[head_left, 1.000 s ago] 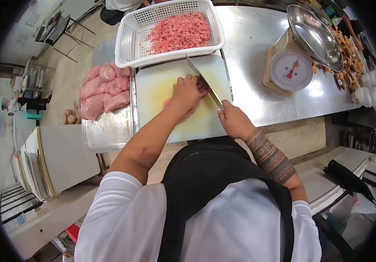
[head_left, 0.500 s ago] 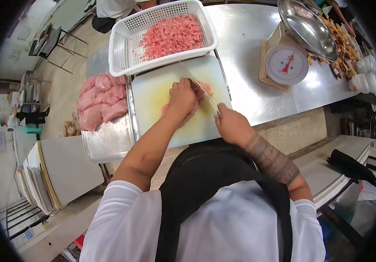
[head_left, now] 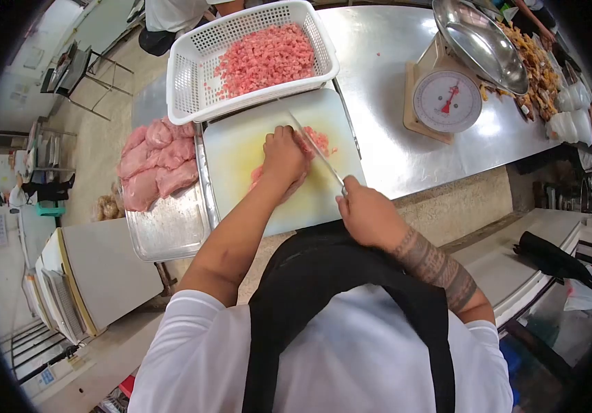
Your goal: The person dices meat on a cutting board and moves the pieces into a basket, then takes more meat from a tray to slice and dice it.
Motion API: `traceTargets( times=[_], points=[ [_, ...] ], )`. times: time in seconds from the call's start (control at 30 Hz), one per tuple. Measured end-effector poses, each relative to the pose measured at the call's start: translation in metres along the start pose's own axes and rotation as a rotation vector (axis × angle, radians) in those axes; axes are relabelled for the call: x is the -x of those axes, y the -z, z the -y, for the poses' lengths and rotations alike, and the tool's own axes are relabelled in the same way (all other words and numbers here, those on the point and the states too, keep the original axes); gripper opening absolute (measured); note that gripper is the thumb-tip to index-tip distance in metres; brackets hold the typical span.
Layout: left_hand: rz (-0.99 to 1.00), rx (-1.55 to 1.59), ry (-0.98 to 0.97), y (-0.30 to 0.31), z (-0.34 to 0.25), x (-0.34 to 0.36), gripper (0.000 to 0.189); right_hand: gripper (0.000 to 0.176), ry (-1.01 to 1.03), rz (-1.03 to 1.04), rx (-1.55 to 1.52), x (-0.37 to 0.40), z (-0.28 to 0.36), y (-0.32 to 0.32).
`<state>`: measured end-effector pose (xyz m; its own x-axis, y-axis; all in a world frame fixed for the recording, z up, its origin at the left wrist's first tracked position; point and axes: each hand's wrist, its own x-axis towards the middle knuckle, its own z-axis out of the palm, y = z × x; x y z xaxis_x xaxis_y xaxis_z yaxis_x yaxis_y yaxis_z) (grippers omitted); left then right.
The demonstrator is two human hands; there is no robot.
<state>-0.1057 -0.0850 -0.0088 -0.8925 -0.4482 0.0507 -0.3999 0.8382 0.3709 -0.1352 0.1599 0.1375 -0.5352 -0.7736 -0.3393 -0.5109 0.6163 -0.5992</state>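
My left hand (head_left: pixel 285 157) is closed over a piece of raw pink meat (head_left: pixel 256 176), pressing it onto the white cutting board (head_left: pixel 237 148). In my right hand (head_left: pixel 371 212) is the handle of a long knife (head_left: pixel 325 162). Its blade slants across the board beside the left fingertips, along the meat's right end. Small diced meat (head_left: pixel 318 141) lies just right of the blade. Most of the held piece is hidden under my left hand.
A white perforated basket (head_left: pixel 184 89) with diced meat (head_left: pixel 268 60) stands behind the board. Whole raw meat pieces (head_left: pixel 158 162) lie in a metal tray (head_left: pixel 165 237) at left. A dial scale (head_left: pixel 447 101) with a steel pan (head_left: pixel 481 45) stands right. Other people are at the table's far edges.
The knife hand has come slightly down and to the right, and more of the diced meat shows beside the blade. My left hand keeps its hold; the whole view has shifted a little.
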Motion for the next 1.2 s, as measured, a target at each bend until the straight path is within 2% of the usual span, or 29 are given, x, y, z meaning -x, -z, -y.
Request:
traceTargets(
  times=[0.03,0.17,0.2,0.33,0.53,0.63,0.77,0.87,0.97,1.17,1.2],
  points=[
    [-0.023,-0.036,-0.037,-0.004,0.003,-0.001,0.041,0.026,-0.012,0.057,-0.013,0.004,0.004,0.002],
    [-0.012,-0.056,-0.041,0.001,-0.001,0.001,0.035,0.027,0.047,-0.080,-0.025,-0.050,-0.025,-0.054],
    [-0.030,-0.028,-0.026,0.003,-0.001,-0.001,0.035,0.027,0.045,-0.080,-0.019,-0.059,-0.023,-0.049],
    [0.054,0.280,0.125,0.014,0.006,-0.004,0.037,0.026,-0.006,-0.066,-0.005,-0.048,-0.024,-0.035],
    [0.051,-0.014,-0.036,0.032,0.002,0.019,0.040,0.026,-0.025,-0.043,0.033,-0.008,-0.036,-0.025],
    [0.123,-0.078,0.005,0.029,0.002,0.016,0.044,0.027,-0.022,0.009,0.055,0.020,-0.013,-0.010],
    [0.119,-0.070,0.017,0.031,0.000,0.016,0.043,0.028,0.005,0.033,0.019,0.014,-0.004,-0.014],
    [0.124,-0.058,0.021,0.031,0.001,0.016,0.040,0.028,0.027,-0.038,0.030,-0.045,-0.024,-0.048],
    [0.066,-0.016,0.016,0.026,0.005,0.018,0.039,0.028,0.056,-0.089,0.049,-0.057,-0.020,-0.037],
    [0.034,-0.022,0.025,0.017,0.010,0.018,0.039,0.028,-0.054,0.094,0.049,0.012,0.018,-0.003],
    [0.042,-0.021,0.027,0.025,0.005,0.019,0.038,0.028,-0.012,0.039,0.044,0.002,0.008,-0.015]
  ],
)
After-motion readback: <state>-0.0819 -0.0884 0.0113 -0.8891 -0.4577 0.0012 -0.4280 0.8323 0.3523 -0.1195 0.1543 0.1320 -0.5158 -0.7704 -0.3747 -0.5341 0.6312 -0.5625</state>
